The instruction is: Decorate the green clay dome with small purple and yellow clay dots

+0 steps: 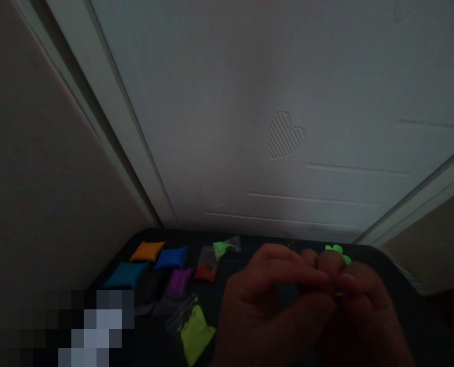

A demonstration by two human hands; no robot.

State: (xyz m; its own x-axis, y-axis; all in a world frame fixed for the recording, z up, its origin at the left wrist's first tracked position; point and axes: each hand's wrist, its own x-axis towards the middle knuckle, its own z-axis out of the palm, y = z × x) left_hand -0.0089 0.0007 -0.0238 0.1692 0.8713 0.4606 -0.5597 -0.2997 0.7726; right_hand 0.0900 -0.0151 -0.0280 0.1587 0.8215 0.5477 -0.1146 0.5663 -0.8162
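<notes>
My left hand (273,306) is closed, with thumb and forefinger pinched together at their tips. Facing it, my right hand (370,306) is closed too, and the fingertips of both meet. Between them shows a small purple piece (345,294), apparently soft clay, with a speck of yellow; the fingers cover most of it. Just behind my right hand, a bright green petal-shaped thing (337,250) lies on the table, partly hidden by the knuckles. Left of my left hand is a bag of yellow-green clay (196,334).
The dark table (250,239) stands against a white panel with heart patterns (286,136). At its left lie orange (147,251), blue (171,258), teal (126,275) and purple (180,282) packets, plus clear bags with red (206,272) and green (222,248) contents.
</notes>
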